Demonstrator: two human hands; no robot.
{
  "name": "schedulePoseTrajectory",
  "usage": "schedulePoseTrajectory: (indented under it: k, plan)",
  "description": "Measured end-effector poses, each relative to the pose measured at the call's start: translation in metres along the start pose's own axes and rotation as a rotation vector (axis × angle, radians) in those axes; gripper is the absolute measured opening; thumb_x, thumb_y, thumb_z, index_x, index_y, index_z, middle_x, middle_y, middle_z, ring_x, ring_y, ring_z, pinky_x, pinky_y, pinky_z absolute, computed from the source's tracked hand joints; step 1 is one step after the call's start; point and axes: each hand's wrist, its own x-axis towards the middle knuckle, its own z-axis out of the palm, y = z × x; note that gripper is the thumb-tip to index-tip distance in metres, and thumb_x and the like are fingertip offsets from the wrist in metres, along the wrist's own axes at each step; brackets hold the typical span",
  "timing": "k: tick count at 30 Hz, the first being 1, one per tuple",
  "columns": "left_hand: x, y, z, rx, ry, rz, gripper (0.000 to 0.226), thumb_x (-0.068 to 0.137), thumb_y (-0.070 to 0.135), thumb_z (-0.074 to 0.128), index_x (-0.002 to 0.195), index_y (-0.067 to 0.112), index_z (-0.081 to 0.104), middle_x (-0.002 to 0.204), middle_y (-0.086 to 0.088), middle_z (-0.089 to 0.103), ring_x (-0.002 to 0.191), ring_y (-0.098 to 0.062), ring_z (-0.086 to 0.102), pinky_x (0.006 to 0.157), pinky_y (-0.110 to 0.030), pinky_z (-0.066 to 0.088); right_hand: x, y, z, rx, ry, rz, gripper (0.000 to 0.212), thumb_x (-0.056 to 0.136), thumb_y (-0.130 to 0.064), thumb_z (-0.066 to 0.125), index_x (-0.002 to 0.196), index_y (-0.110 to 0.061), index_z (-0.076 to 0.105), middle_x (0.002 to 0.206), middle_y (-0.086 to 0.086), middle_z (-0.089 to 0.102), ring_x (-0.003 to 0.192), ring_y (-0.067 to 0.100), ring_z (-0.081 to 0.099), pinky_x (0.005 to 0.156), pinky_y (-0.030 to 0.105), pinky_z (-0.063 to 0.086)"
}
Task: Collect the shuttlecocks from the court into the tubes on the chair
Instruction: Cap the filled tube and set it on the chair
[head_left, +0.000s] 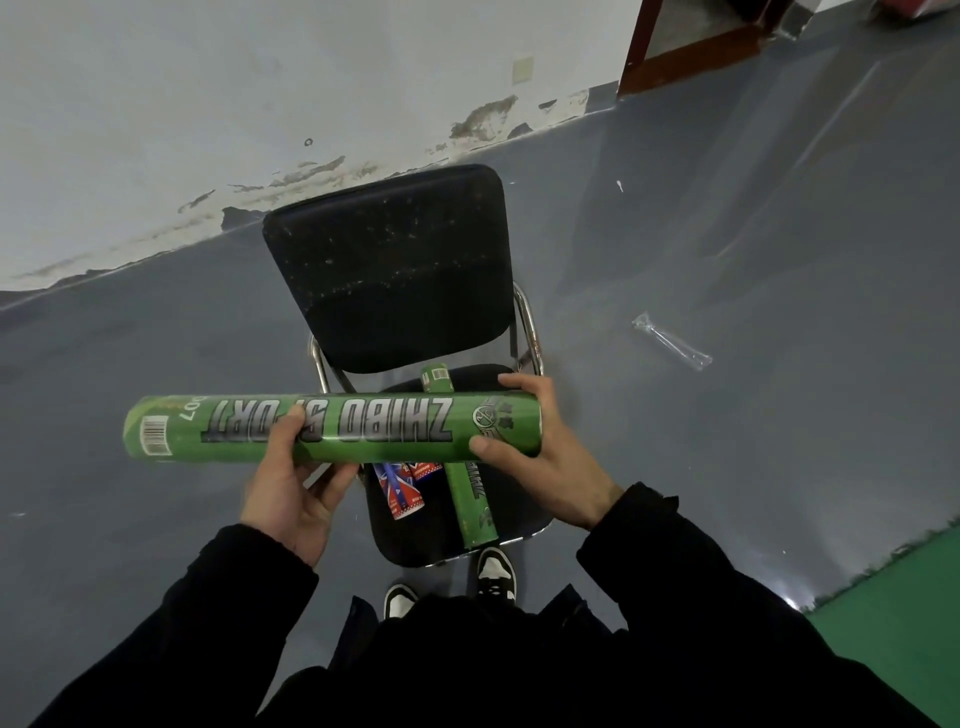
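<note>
Green glossy cardboard, big silver "ZHIBO SPORT" lettering reading upside down, barcode label at its 9 o'clock end — that's the tube (332, 428), held level across the view above the black chair (387, 270). Left hand (291, 483) has its fingers wrapped round it left of the middle; right hand (540, 457) clamps the 3 o'clock end, thumb on the front. A second green tube (470, 504) and a red-blue tube (402, 491) lie on the seat below, toward 6 o'clock.
</note>
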Motion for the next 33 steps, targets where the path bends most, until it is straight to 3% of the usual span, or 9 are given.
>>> schedulePoseTrajectory:
  k: [3, 7, 12, 15, 18, 21, 24, 29, 33]
  plan:
    - [-0.003, -0.001, 0.001, 0.017, -0.001, 0.041, 0.029, 0.094, 0.044, 0.069, 0.115, 0.025, 0.063, 0.094, 0.002, 0.079, 0.086, -0.010, 0.077, 0.070, -0.028, 0.064, 0.001, -0.003, 0.001, 0.134, -0.043, 0.109, 0.058, 0.084, -0.052, 0.068, 0.130, -0.051, 0.034, 0.132, -0.001, 0.054, 0.116, 0.021, 0.064, 0.092, 0.038, 0.059]
    - [-0.005, 0.005, 0.002, 0.043, -0.053, 0.108, 0.032, 0.093, 0.048, 0.067, 0.115, 0.024, 0.065, 0.096, 0.001, 0.080, 0.092, -0.012, 0.077, 0.072, -0.029, 0.063, 0.004, -0.009, 0.000, 0.641, -0.014, 0.274, 0.075, 0.078, -0.072, 0.056, 0.146, -0.043, 0.039, 0.145, -0.002, 0.047, 0.132, 0.029, 0.054, 0.109, 0.053, 0.046]
    - [0.001, 0.020, 0.010, 0.019, -0.087, 0.099, 0.040, 0.094, 0.049, 0.067, 0.123, 0.022, 0.064, 0.114, -0.006, 0.076, 0.108, -0.019, 0.074, 0.084, -0.035, 0.063, 0.012, -0.013, -0.006, 0.893, 0.095, 0.233, 0.075, 0.090, -0.074, 0.036, 0.157, -0.041, 0.027, 0.151, 0.003, 0.052, 0.134, 0.033, 0.055, 0.114, 0.050, 0.039]
    - [0.004, 0.014, 0.013, 0.031, -0.070, 0.096, 0.045, 0.092, 0.049, 0.069, 0.127, 0.022, 0.063, 0.115, -0.005, 0.075, 0.109, -0.020, 0.073, 0.085, -0.035, 0.062, 0.012, -0.011, -0.010, 0.708, 0.183, 0.228, 0.065, 0.098, -0.068, 0.036, 0.152, -0.034, 0.040, 0.140, 0.002, 0.062, 0.125, 0.023, 0.063, 0.100, 0.038, 0.051]
    - [0.009, 0.001, 0.015, 0.122, -0.047, 0.104, 0.047, 0.090, 0.046, 0.072, 0.128, 0.020, 0.062, 0.107, -0.002, 0.078, 0.101, -0.019, 0.075, 0.078, -0.033, 0.061, 0.006, -0.001, -0.017, 0.025, 0.207, 0.164, 0.051, 0.101, -0.053, 0.048, 0.146, -0.031, 0.046, 0.135, -0.012, 0.056, 0.126, 0.008, 0.056, 0.085, 0.010, 0.047]
    - [0.021, -0.023, 0.023, 0.266, -0.048, 0.101, 0.053, 0.085, 0.041, 0.079, 0.129, 0.020, 0.059, 0.113, -0.003, 0.076, 0.100, -0.021, 0.075, 0.071, -0.031, 0.062, 0.005, 0.025, -0.021, -0.620, -0.007, 0.150, 0.086, 0.082, -0.070, 0.062, 0.155, -0.038, 0.030, 0.159, -0.004, 0.037, 0.142, 0.015, 0.036, 0.116, 0.037, 0.036]
    - [0.033, -0.061, 0.040, 0.344, -0.101, 0.027, 0.050, 0.085, 0.033, 0.082, 0.127, 0.019, 0.059, 0.118, -0.003, 0.073, 0.105, -0.020, 0.072, 0.072, -0.033, 0.064, 0.008, 0.062, -0.007, -0.661, -0.182, 0.274, 0.102, 0.077, -0.054, 0.079, 0.156, -0.045, 0.014, 0.155, -0.002, 0.039, 0.137, 0.021, 0.046, 0.114, 0.043, 0.042]
    - [0.063, -0.125, 0.048, 0.354, -0.155, -0.131, 0.047, 0.094, 0.027, 0.073, 0.134, 0.025, 0.047, 0.124, 0.002, 0.063, 0.109, -0.013, 0.066, 0.071, -0.027, 0.059, 0.012, 0.156, -0.001, -0.410, 0.026, 0.450, 0.081, 0.062, -0.046, 0.081, 0.133, -0.048, 0.043, 0.122, -0.005, 0.060, 0.105, 0.011, 0.062, 0.094, 0.032, 0.053]
    - [0.083, -0.177, 0.020, 0.390, -0.053, -0.294, 0.049, 0.099, 0.030, 0.065, 0.141, 0.023, 0.040, 0.118, 0.003, 0.060, 0.099, -0.012, 0.065, 0.069, -0.026, 0.058, 0.031, 0.238, 0.009, -0.260, 0.175, 0.621, 0.076, 0.064, -0.048, 0.079, 0.132, -0.035, 0.048, 0.117, -0.004, 0.065, 0.101, 0.013, 0.066, 0.095, 0.043, 0.056]
